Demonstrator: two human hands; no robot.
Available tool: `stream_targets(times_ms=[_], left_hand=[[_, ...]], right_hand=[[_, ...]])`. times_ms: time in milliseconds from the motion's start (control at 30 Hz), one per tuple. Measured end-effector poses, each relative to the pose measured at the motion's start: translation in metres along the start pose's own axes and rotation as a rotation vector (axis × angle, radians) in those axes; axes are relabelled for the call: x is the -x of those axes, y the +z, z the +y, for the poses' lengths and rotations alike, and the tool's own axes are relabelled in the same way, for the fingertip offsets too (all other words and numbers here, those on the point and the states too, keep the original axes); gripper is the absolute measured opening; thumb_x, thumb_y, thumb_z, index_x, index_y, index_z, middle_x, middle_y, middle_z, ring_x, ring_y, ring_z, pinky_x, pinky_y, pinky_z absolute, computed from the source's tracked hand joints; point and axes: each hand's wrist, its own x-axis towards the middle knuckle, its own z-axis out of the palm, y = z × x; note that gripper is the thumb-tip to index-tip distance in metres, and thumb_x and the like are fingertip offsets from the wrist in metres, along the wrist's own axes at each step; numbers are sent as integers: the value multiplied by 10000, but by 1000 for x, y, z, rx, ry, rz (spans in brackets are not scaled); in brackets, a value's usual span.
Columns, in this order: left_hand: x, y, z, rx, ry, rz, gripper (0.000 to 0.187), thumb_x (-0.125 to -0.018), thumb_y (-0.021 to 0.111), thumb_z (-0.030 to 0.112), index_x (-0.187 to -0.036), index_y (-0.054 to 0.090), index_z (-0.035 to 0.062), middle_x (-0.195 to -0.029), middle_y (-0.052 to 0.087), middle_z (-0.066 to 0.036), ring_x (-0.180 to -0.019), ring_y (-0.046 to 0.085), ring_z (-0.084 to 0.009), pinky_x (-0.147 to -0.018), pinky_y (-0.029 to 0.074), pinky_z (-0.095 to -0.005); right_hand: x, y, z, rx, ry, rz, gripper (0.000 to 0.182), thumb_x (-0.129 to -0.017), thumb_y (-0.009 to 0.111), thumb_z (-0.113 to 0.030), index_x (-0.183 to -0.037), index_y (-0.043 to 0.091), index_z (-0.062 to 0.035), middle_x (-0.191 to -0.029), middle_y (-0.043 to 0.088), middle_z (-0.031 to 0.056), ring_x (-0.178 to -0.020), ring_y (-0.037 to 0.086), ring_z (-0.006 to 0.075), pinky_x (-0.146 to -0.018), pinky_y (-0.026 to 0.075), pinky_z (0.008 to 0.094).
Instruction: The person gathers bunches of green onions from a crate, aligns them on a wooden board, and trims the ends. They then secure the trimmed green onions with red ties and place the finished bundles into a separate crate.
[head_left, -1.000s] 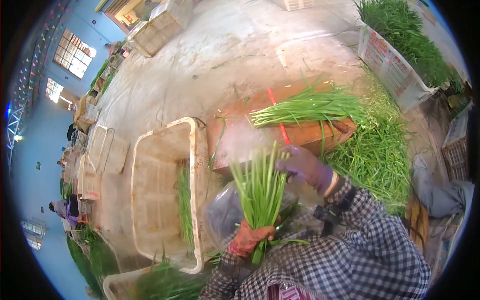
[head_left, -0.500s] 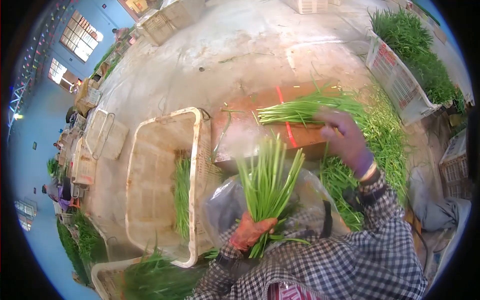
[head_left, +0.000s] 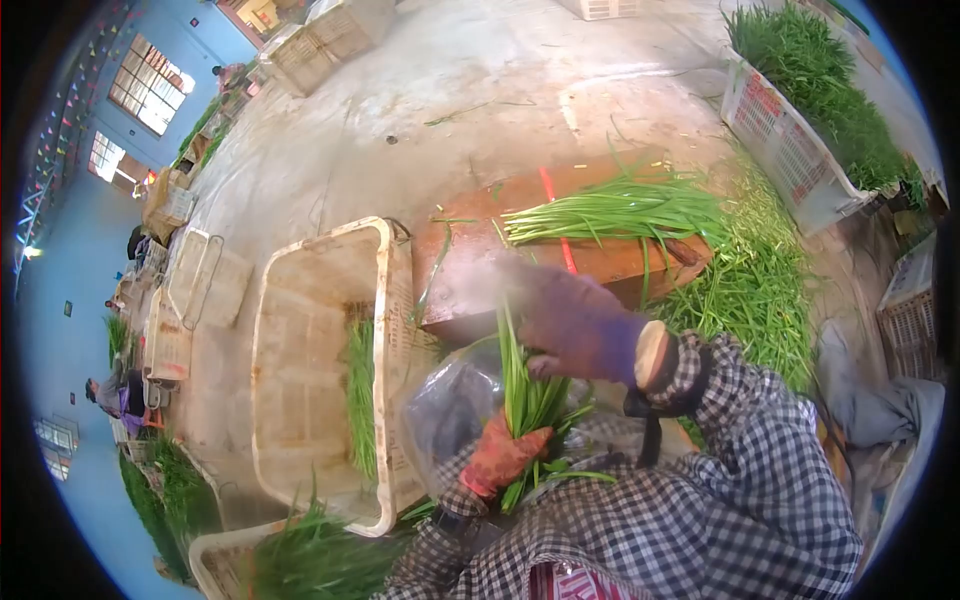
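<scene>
Low in front of my checked apron, my left hand (head_left: 507, 455), in an orange-red glove, is closed around a bunch of chives (head_left: 518, 392) held upright. My right hand (head_left: 575, 318), in a purple glove, overlaps the upper stalks; its thumb shows beside them, while motion smears the other fingers. Just beyond, a larger pile of chives (head_left: 610, 212) lies across a brown wooden block (head_left: 470, 270) with a red strap (head_left: 566, 250) over it. Clear plastic (head_left: 455, 400) is spread beneath the bunch.
To the left, a pale plastic crate (head_left: 385, 350) lies on its side with chives inside. Trimmings (head_left: 765, 270) heap up right of the block. A full crate of greens (head_left: 790, 125) stands at far right. Along the left wall, a person (head_left: 115, 390) sits among crates.
My right hand has swept left and down from the pile on the block to the bunch, covering its upper stalks. My left hand keeps its hold in nearly the same place.
</scene>
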Motion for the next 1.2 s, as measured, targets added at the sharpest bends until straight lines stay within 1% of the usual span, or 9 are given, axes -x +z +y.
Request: stream_targets(times_ms=[267,400,533,733,900,967,1033,1100,1200], left_hand=[[-3,-1,-3,-98,2,-73,467,-840,662,87,-1272,491,43,-974,609,-27,-733,546,-100,-641,473,-240],[-8,1,-8,-173,110,-112,448,-835,659,69,-1256,511,41,-959,617,-20,-726,543,-99,-650,469,-243],[-2,4,17,-59,-40,-207,405,-824,669,81,-1206,539,39,-899,603,-1,-736,544,-89,-629,446,-237],[4,-8,26,-151,-54,-392,382,-796,673,69,-1156,554,19,-820,606,-27,-659,551,-96,-572,445,-236],[18,-21,30,116,-111,-251,448,-715,688,9,-1139,544,-9,-829,627,-75,-622,578,-127,-532,461,-244],[24,-29,29,132,-89,-203,479,-695,677,-11,-1152,534,-10,-841,632,-88,-613,576,-132,-524,465,-249],[25,-32,30,237,-59,-194,538,-688,666,5,-1199,498,3,-921,632,-122,-603,562,-139,-512,467,-246],[21,-33,34,232,-57,-184,564,-696,682,39,-1222,479,11,-973,628,-136,-612,557,-140,-511,467,-241],[16,-17,33,300,-81,-135,585,-709,706,85,-1238,466,21,-1058,607,-137,-662,559,-130,-523,468,-225]], right_hand=[[11,16,3,-220,71,57,293,-690,638,-211,-907,598,-18,-895,584,151,-873,579,328,-792,462,431],[20,33,3,-194,226,-271,271,-706,624,-181,-927,590,-28,-824,591,137,-783,602,320,-712,484,424],[32,42,7,-410,382,252,216,-810,538,-215,-961,585,-68,-758,631,98,-751,633,305,-655,496,422],[88,11,67,-751,599,588,165,-793,607,-168,-941,597,-96,-841,577,68,-751,590,243,-676,492,343],[191,-16,108,109,829,210,99,-828,569,-136,-905,602,-84,-802,564,98,-647,582,270,-609,501,390],[269,3,143,504,932,-196,161,-843,581,-185,-946,633,-73,-896,617,106,-723,624,285,-673,524,379],[289,2,133,283,1464,-684,359,-832,610,-350,-1005,651,-38,-987,651,144,-874,641,304,-807,514,398],[235,-24,89,56,1469,-997,579,-770,670,-431,-1174,588,-25,-1181,591,185,-1068,584,323,-937,452,399],[188,-9,39,-414,854,-93,811,-750,720,-406,-1386,365,-49,-1373,409,204,-1263,408,335,-1062,325,404]])
